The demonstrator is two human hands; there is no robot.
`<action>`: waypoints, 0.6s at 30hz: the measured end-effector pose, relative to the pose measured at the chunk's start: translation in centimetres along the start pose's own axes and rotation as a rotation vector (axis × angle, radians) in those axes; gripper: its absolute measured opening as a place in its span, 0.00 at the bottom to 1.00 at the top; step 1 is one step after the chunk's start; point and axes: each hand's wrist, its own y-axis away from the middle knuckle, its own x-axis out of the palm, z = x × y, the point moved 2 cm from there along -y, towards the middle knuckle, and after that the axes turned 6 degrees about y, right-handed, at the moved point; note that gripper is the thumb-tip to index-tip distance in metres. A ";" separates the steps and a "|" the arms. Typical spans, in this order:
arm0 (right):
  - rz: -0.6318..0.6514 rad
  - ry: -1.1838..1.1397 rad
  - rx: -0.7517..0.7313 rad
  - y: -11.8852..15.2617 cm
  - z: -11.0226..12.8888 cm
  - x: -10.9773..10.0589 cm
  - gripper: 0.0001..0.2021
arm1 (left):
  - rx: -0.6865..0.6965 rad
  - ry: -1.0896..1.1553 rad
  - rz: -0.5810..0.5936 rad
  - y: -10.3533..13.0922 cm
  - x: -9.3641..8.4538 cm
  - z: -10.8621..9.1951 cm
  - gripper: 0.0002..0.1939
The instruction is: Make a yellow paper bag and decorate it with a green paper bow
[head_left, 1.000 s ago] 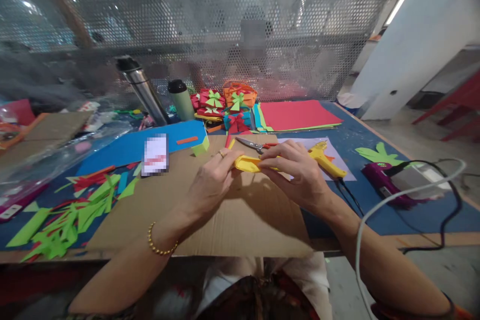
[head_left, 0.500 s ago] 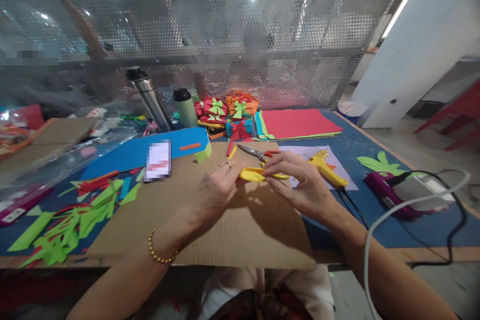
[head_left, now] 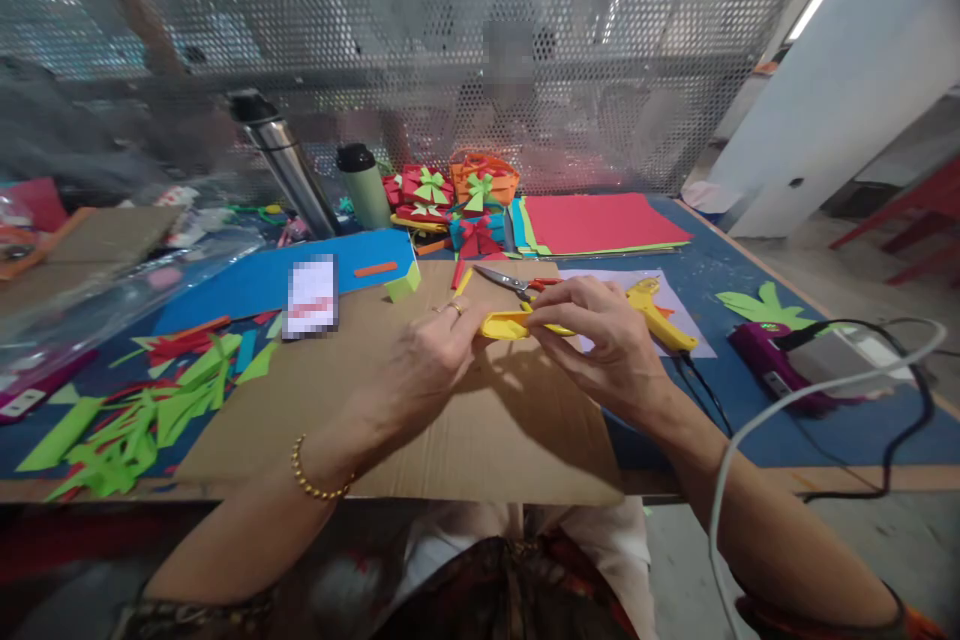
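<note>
A folded yellow paper piece [head_left: 505, 325] is held between my two hands above the brown cardboard [head_left: 450, 430]. My left hand [head_left: 431, 355] pinches its left end, with a ring and a gold bead bracelet on that arm. At its right end, the fingertips of my right hand [head_left: 596, 335] are closed on it. Just beyond lie the scissors [head_left: 517, 286], partly hidden by my right hand. Small yellow and red strips are beside them, and a green folded piece [head_left: 403, 285] stands on the cardboard.
A yellow glue gun [head_left: 660, 317] rests on white paper at the right, near a purple power strip [head_left: 772, 365] with cables. Green scraps [head_left: 142, 430] lie left. Behind are a steel flask [head_left: 289, 165], a green bottle [head_left: 365, 188], decorated paper boxes [head_left: 476, 195] and red sheets [head_left: 600, 223].
The camera view has tilted down slightly, so the table sits higher in the picture. Both hands keep hold of the yellow paper, which appears turned a little.
</note>
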 end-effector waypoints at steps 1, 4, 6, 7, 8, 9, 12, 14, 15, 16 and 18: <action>-0.011 0.003 -0.006 -0.1 0.2 -0.1 0.06 | -0.022 0.027 0.009 0.0 -0.1 -0.1 0.12; -0.049 0.010 -0.016 -0.3 0.6 -0.1 0.06 | -0.090 0.102 0.041 0.0 -0.5 -0.4 0.12; -0.067 0.017 -0.025 -0.3 0.7 0.0 0.07 | -0.120 0.133 0.042 0.0 -0.6 -0.5 0.11; -0.074 0.022 -0.030 -0.3 0.7 0.0 0.08 | -0.128 0.145 0.034 0.0 -0.6 -0.5 0.10; -0.083 0.028 -0.034 -0.3 0.7 0.1 0.08 | -0.134 0.159 0.023 0.0 -0.6 -0.5 0.10; -0.093 0.033 -0.036 -0.3 0.7 0.2 0.09 | -0.143 0.175 0.012 0.0 -0.6 -0.5 0.09; -0.126 0.042 -0.035 -0.3 0.7 0.3 0.09 | -0.175 0.234 0.002 -0.1 -0.4 -0.2 0.09; -0.133 0.048 -0.026 -0.3 0.7 0.3 0.10 | -0.174 0.289 0.002 -0.2 -0.3 -0.2 0.10; -0.129 0.052 -0.021 -0.3 0.8 0.3 0.10 | -0.168 0.317 -0.008 -0.3 -0.3 -0.2 0.13; -0.121 0.055 -0.017 -0.3 0.8 0.2 0.10 | -0.165 0.343 -0.030 -0.4 -0.3 -0.3 0.16; -0.096 0.060 -0.013 -0.3 1.0 0.2 0.10 | -0.184 0.395 -0.090 -0.5 -0.3 -0.6 0.24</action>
